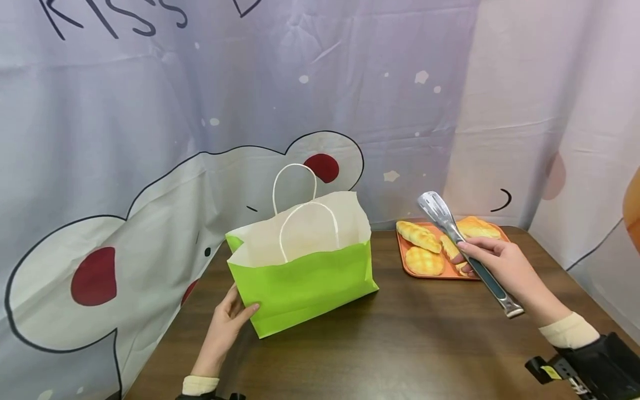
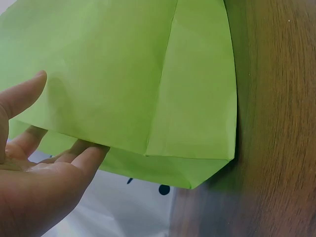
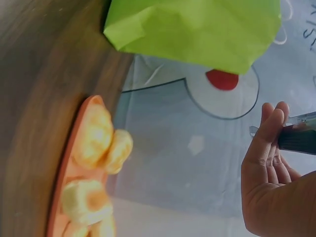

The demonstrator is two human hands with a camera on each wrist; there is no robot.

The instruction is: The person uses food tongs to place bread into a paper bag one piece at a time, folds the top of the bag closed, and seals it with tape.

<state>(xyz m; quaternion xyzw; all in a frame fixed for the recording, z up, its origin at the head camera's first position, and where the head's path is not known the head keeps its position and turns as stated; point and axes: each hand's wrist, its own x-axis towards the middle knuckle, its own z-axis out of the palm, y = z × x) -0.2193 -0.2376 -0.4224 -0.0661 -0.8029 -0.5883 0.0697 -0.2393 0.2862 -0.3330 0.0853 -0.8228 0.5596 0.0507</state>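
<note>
A green paper bag (image 1: 310,280) with a white inside and two white loop handles stands upright on the table, its mouth spread wide. My left hand (image 1: 227,325) is at the bag's left end, thumb on the front face and fingers around the side; in the left wrist view the thumb (image 2: 27,94) looks slightly off the paper. My right hand (image 1: 505,266) holds a pair of metal tongs (image 1: 482,270) with dark grips, above the tray's right front. The tongs' tips point up and left, with nothing between them. In the right wrist view, fingers wrap the tongs' handle (image 3: 298,138).
An orange tray (image 1: 407,266) at the back right carries several bread pieces, among them a long roll (image 1: 419,237) and a round bun (image 1: 424,261). Behind the brown wooden table (image 1: 350,355) hangs a printed curtain (image 1: 250,83), close to the tray and bag.
</note>
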